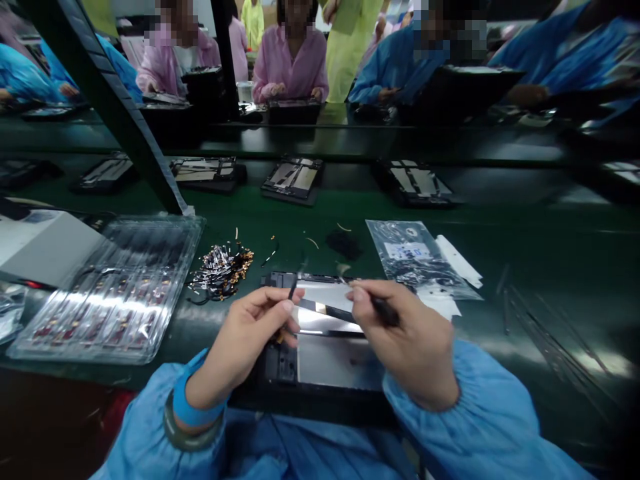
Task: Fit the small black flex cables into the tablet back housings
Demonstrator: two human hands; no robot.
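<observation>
My left hand (pixel 260 317) pinches a thin black strip (pixel 293 288), cable-like, between thumb and forefinger above the left part of an opened tablet-like device (pixel 335 360). The device lies in front of me with silver panels and a dark band across it. Closed around a dark slim tool (pixel 385 311), my right hand (pixel 405 333) is over the device's right part. The tool looks like tweezers; its tip is blurred. Just beyond the left hand lies a pile of small flex cables (pixel 220 270) with black, silver and coppery parts.
A clear plastic tray (pixel 110 293) of small parts stands left, beside a white box (pixel 45 243). To the right lie a clear bag (pixel 410 250), white sheets (pixel 457 260) and thin dark strips (pixel 545 327). More opened devices (pixel 295 177) line the far side, where people in smocks sit.
</observation>
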